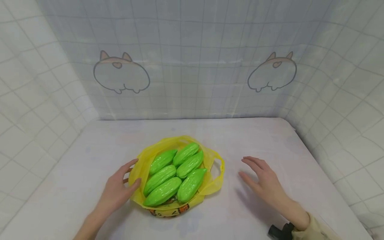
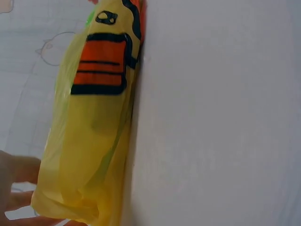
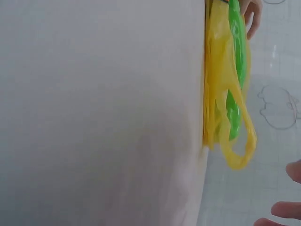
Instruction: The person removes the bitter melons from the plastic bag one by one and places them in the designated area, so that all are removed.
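Note:
A yellow plastic bag point(image 1: 139, 171) stands wide at its mouth, holding several glossy green, bumpy, cucumber-shaped pieces point(image 1: 162, 191). Its handle loop point(image 1: 222, 168) sticks out on the right, and orange and black print point(image 2: 101, 66) marks its near side. At the bag's left rim is my left hand point(image 1: 118, 186), thumb and fingers spread, the thumb tip overlapping the rim and some fingertips partly hidden by the bag. Over the table to the right of the loop hovers my right hand point(image 1: 265, 181), fingers loosely extended and apart from the bag, with nothing in it.
A white cloth-covered table point(image 1: 240, 140) carries the bag. Pale grid-patterned curtains point(image 1: 192, 66) with corgi drawings enclose the back and both sides. Below the right hand, a black device point(image 1: 282, 231) sits at the wrist by a beige sleeve point(image 1: 313, 230).

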The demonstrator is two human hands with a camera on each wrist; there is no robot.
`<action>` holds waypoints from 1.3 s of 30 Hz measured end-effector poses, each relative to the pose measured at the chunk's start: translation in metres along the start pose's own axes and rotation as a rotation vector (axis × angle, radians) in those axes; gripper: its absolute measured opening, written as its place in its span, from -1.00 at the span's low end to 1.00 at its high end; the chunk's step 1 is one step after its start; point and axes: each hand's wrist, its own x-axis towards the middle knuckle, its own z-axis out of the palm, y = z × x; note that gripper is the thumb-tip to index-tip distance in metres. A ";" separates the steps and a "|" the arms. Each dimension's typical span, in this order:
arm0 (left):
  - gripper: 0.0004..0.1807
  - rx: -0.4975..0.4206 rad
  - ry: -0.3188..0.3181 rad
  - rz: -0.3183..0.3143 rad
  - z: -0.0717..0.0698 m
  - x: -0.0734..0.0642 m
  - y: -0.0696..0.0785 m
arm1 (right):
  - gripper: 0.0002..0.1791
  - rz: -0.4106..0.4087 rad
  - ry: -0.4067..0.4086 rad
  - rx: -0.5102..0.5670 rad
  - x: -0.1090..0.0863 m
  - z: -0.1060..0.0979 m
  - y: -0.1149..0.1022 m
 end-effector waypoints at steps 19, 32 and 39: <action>-0.39 -0.016 0.134 0.023 0.013 0.000 -0.005 | -0.63 -0.006 -0.044 0.231 0.018 0.033 -0.024; -0.42 -0.053 0.181 0.044 0.017 -0.002 -0.009 | -0.63 0.003 -0.218 0.365 0.031 0.057 -0.038; -0.42 -0.045 0.188 0.055 0.017 -0.002 -0.011 | -0.58 0.012 -0.265 0.446 0.030 0.068 -0.043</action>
